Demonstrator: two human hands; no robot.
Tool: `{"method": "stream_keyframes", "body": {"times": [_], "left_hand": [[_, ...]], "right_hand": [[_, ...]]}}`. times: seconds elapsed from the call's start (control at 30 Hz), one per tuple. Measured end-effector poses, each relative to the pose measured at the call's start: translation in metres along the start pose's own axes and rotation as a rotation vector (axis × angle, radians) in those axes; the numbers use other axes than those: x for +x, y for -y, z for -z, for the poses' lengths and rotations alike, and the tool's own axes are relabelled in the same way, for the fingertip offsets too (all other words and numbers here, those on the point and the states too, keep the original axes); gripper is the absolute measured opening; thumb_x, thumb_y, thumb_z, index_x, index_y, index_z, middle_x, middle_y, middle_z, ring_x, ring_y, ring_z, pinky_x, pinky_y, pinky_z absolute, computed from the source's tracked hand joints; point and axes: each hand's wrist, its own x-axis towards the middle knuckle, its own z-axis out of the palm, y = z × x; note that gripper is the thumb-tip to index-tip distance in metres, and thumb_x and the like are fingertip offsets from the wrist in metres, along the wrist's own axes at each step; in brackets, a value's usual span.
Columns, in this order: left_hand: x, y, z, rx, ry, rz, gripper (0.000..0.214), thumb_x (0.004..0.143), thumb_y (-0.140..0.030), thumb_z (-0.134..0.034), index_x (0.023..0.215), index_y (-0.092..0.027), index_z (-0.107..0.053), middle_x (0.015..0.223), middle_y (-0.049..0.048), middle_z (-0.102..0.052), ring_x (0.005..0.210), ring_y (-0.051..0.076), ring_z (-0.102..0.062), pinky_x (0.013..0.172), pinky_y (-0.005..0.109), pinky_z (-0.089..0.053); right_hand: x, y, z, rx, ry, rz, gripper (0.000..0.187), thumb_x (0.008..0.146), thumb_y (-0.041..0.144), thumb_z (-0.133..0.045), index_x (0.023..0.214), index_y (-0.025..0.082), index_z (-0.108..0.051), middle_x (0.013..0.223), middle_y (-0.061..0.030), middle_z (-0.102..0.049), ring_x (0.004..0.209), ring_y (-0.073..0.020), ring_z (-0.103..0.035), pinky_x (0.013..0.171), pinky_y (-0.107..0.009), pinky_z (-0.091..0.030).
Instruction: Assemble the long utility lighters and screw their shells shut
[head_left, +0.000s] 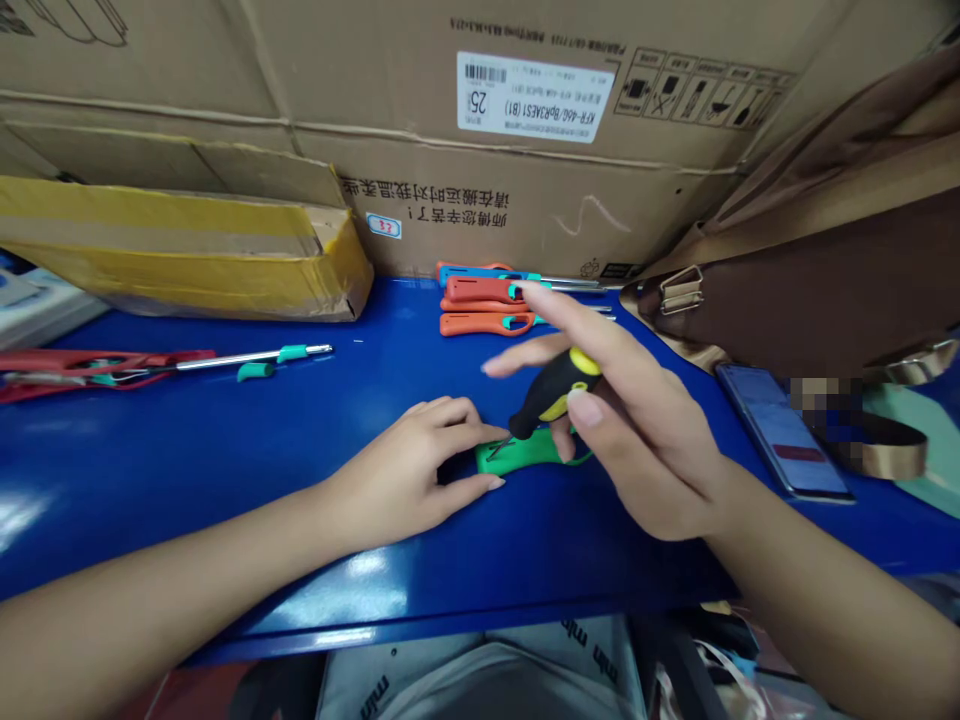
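A green utility lighter (529,449) lies flat on the blue table, its far end hidden behind my right hand. My left hand (427,455) pinches the near end of its handle between thumb and fingers. In my right hand (645,425) is a short screwdriver (551,393) with a black and yellow handle, gripped by thumb and fingers. Its thin shaft slants down to the left, and the tip meets the green handle near the slots. Behind my right hand lie several utility lighters (484,324), orange, red and blue, stacked with metal nozzles to the right.
On the left lies an opened red lighter (150,367), with a loose teal piece (256,371) beside it. A yellow-taped carton (225,265) and a large cardboard box (420,110) stand behind. A phone (784,430) and brown bag (817,290) sit right. The table's front edge is near me.
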Motion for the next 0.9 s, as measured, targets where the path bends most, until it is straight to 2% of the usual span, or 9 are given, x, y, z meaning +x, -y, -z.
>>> {"method": "stream_keyframes", "body": {"times": [0.13, 0.2, 0.37, 0.43, 0.57, 0.63, 0.73, 0.8, 0.9], "left_hand": [[-0.0003, 0.0005, -0.0004, 0.0, -0.014, -0.018, 0.028, 0.099, -0.029, -0.069, 0.126, -0.021, -0.069, 0.101, 0.0034, -0.062, 0.096, 0.021, -0.059, 0.089, 0.037, -0.047], [-0.0005, 0.0004, 0.0001, -0.001, -0.014, -0.023, 0.028, 0.099, -0.029, -0.068, 0.126, -0.021, -0.069, 0.099, 0.0032, -0.061, 0.095, 0.021, -0.06, 0.087, 0.037, -0.047], [-0.0009, 0.0007, 0.0005, 0.01, -0.018, -0.007, 0.029, 0.098, -0.031, -0.07, 0.126, -0.023, -0.07, 0.102, 0.004, -0.062, 0.099, 0.023, -0.061, 0.092, 0.04, -0.048], [-0.0009, 0.0012, -0.0001, 0.008, -0.019, -0.009, 0.029, 0.098, -0.031, -0.07, 0.126, -0.023, -0.07, 0.104, 0.0041, -0.063, 0.1, 0.023, -0.061, 0.093, 0.041, -0.048], [-0.0003, 0.0012, -0.0004, -0.001, -0.023, -0.018, 0.029, 0.098, -0.03, -0.07, 0.126, -0.023, -0.069, 0.099, 0.0028, -0.062, 0.095, 0.021, -0.061, 0.091, 0.039, -0.048], [0.0001, 0.0008, -0.0001, -0.004, -0.016, -0.012, 0.026, 0.099, -0.03, -0.069, 0.123, -0.022, -0.07, 0.1, 0.0032, -0.062, 0.095, 0.021, -0.061, 0.091, 0.039, -0.048], [0.0002, 0.0004, -0.0002, 0.008, -0.013, -0.008, 0.025, 0.099, -0.032, -0.069, 0.121, -0.022, -0.071, 0.103, 0.0044, -0.063, 0.099, 0.023, -0.06, 0.093, 0.041, -0.048], [0.0001, 0.0003, -0.0004, 0.01, -0.012, -0.007, 0.026, 0.099, -0.032, -0.068, 0.123, -0.023, -0.071, 0.107, 0.0054, -0.064, 0.102, 0.023, -0.061, 0.094, 0.041, -0.049], [-0.0001, 0.0001, -0.0002, 0.009, -0.009, -0.01, 0.027, 0.1, -0.031, -0.067, 0.125, -0.023, -0.07, 0.106, 0.0047, -0.064, 0.099, 0.022, -0.061, 0.092, 0.039, -0.049]], "right_hand": [[0.003, 0.0017, -0.0025, -0.118, -0.158, 0.139, 0.036, 0.097, 0.023, -0.072, 0.132, 0.023, -0.064, 0.11, -0.0042, -0.079, 0.089, -0.0185, -0.076, 0.082, -0.032, -0.065], [0.0037, 0.0022, -0.0045, -0.176, -0.216, 0.183, 0.034, 0.092, 0.023, -0.078, 0.124, 0.023, -0.067, 0.099, -0.0023, -0.08, 0.083, -0.0172, -0.075, 0.078, -0.029, -0.065], [0.0009, 0.0014, -0.0045, -0.042, -0.072, 0.123, 0.046, 0.108, 0.025, -0.046, 0.153, 0.015, -0.047, 0.137, -0.0117, -0.071, 0.118, -0.0222, -0.072, 0.097, -0.037, -0.063], [-0.0005, 0.0014, -0.0037, -0.041, -0.08, 0.083, 0.045, 0.106, 0.025, -0.05, 0.151, 0.02, -0.049, 0.131, -0.0082, -0.074, 0.109, -0.0208, -0.076, 0.091, -0.035, -0.065], [-0.0026, 0.0025, -0.0035, -0.385, -0.218, 0.161, 0.04, 0.094, 0.025, -0.075, 0.133, 0.025, -0.063, 0.107, -0.0035, -0.081, 0.084, -0.0184, -0.078, 0.078, -0.029, -0.065], [-0.003, 0.0032, -0.0044, -0.405, -0.198, 0.175, 0.042, 0.1, 0.027, -0.066, 0.141, 0.022, -0.058, 0.115, -0.0073, -0.08, 0.094, -0.0206, -0.078, 0.082, -0.031, -0.065], [-0.0018, 0.0046, -0.0067, -0.185, -0.105, 0.162, 0.05, 0.106, 0.02, -0.044, 0.156, 0.014, -0.042, 0.137, -0.014, -0.07, 0.116, -0.0224, -0.073, 0.093, -0.037, -0.063], [-0.0003, 0.0055, -0.0077, -0.105, -0.095, 0.161, 0.046, 0.104, 0.017, -0.049, 0.151, 0.015, -0.048, 0.127, -0.0114, -0.074, 0.104, -0.0196, -0.074, 0.086, -0.034, -0.064], [0.0006, 0.006, -0.0068, -0.199, -0.167, 0.177, 0.033, 0.098, 0.024, -0.071, 0.13, 0.019, -0.064, 0.099, -0.0045, -0.079, 0.079, -0.0162, -0.072, 0.072, -0.028, -0.063]]}}
